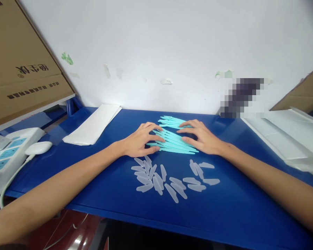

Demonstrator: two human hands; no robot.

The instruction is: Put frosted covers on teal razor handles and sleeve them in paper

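Around the middle of the blue table (106, 194), we have both hands low over a spread of slim turquoise pieces (176, 140). Those pieces lie roughly side by side in two groups, a smaller one toward the wall (172, 41) and a fuller fan just nearer to us. Our left hand (139, 140) comes in from the left with its fingers parted and slightly bent, the fingertips at the left ends of the fan. Our right hand (205, 137) faces it from the other side, its fingers spread too, the foremost ones reaching over the edge of the smaller group. Neither hand closes around a piece; we cannot tell how firmly the fingertips press.

Nearer to us lie loose translucent blades (158, 182), scattered flat, some overlapping on the left and fewer on the right. Farther left we see a flat white packet (94, 126), then a power strip (23, 139) with a white plug below a large cardboard box (15, 45). Pale plastic sleeves (289, 139) lie at the right.
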